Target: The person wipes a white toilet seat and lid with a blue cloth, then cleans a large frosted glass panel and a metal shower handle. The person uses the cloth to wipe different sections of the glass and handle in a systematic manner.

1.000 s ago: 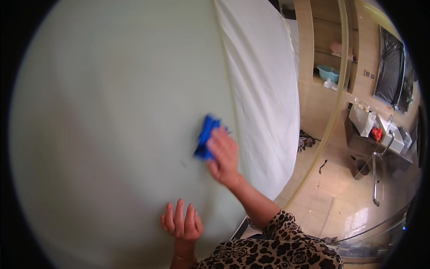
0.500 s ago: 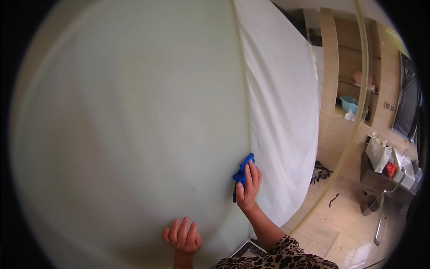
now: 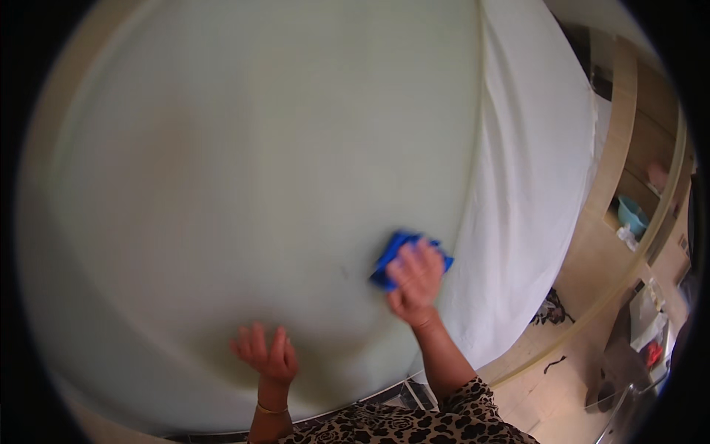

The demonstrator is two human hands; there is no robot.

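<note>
A large frosted, pale greenish glass panel [image 3: 281, 170] fills most of the head view. My right hand [image 3: 416, 281], slightly blurred, presses a blue cloth [image 3: 386, 260] flat against it, near the panel's right edge; the cloth shows around the fingers. Lower and to the left, my left hand [image 3: 268, 357] is raised close to the glass with nothing in it, its fingers loosely bent and apart. Whether its fingertips touch the surface I cannot tell. A small dark mark [image 3: 345, 272] shows on the panel left of the cloth.
White draped fabric [image 3: 529, 185] hangs beyond the panel's right edge. Farther right are a wall niche with a light blue basin [image 3: 632, 214], a curved pale strip [image 3: 665, 196], and a counter with a red item [image 3: 652, 354]. A dark heap [image 3: 551, 309] lies on the tiled floor.
The view has swung left, shifting the room rightward. My right hand has slid the blue cloth leftward from the panel's edge onto the glass, and the cloth is spread wider. My left hand remains raised.
</note>
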